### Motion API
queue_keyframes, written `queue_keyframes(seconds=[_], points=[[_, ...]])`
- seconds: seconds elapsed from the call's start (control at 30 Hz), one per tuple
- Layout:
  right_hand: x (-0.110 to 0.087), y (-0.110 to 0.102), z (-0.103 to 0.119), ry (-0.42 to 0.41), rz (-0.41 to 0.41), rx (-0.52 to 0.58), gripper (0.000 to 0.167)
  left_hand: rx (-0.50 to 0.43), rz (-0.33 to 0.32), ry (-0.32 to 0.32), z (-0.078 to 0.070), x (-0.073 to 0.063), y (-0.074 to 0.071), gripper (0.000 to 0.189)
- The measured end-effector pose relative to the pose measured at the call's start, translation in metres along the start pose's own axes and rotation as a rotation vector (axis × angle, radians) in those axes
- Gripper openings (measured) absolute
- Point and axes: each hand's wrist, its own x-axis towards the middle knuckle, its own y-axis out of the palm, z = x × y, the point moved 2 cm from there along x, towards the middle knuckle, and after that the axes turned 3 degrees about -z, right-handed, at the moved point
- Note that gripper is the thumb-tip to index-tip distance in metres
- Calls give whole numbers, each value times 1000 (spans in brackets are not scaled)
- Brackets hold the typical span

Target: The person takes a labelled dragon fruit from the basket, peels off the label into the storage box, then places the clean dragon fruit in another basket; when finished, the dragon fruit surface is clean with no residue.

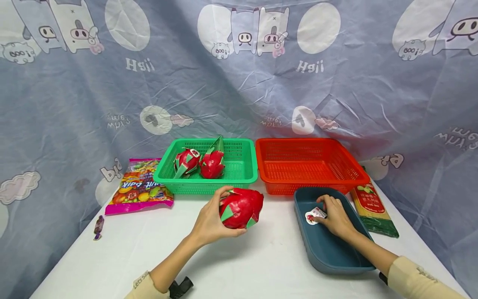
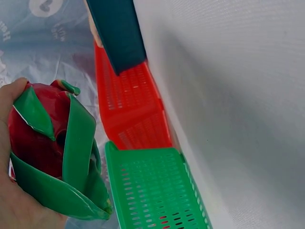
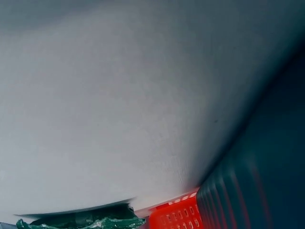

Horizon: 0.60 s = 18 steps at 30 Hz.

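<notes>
A red dragon fruit (image 1: 242, 208) with green scales is held above the table in my left hand (image 1: 210, 220). The left wrist view shows the same dragon fruit (image 2: 45, 148) close up, with the fingers and palm round its side. My right hand (image 1: 337, 216) reaches into a blue bin (image 1: 317, 259), fingers bent. Its thumb touches a white label (image 1: 310, 217) with a red picture, which lies beside the curved fingers; whether they pinch it is unclear. No part of the right hand shows in the right wrist view.
Two dragon fruits (image 1: 212, 164) sit in a green basket (image 1: 205, 188). A red basket (image 1: 298, 166) stands beside it, behind the blue bin. A candy bag (image 1: 140, 189) and a wrapped candy (image 1: 98, 227) lie at left, a yellow-green package (image 1: 373, 207) at right.
</notes>
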Motion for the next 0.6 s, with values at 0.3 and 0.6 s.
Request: queue_keyframes(seconds=[0.3,0.6], points=[[2,1,-1,41,111,70,26,-7,8,-10,0,1,0,98],[0,1,0,53,162,75,26,-18,8,-15,0,1,0,98]])
